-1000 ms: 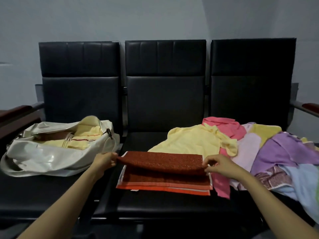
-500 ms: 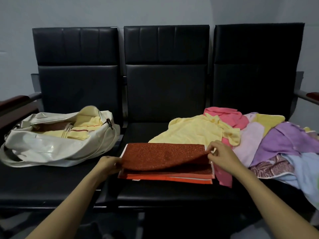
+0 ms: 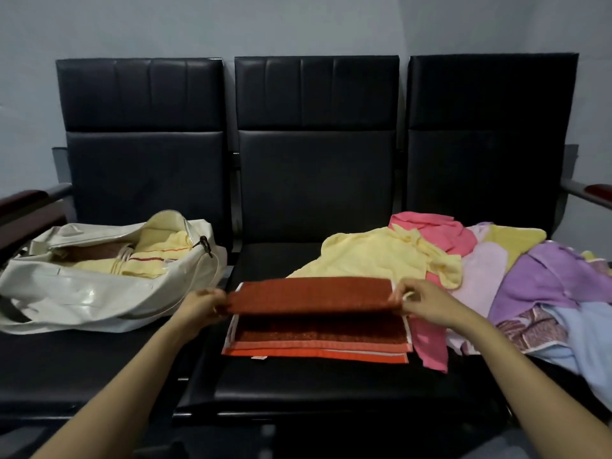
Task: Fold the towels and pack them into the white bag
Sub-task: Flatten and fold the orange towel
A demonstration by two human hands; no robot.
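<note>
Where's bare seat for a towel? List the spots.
Free: middle seat in front of the red towel; behind it, between bag and yellow towel; left seat in front of the bag. Crowded at right under the pile.

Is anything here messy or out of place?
Only the unfolded towels heaped on the right chair. A pink towel trails forward from the heap, beside the red towel pinched by the left hand and right hand. Nothing looks torn or spilled.
</note>
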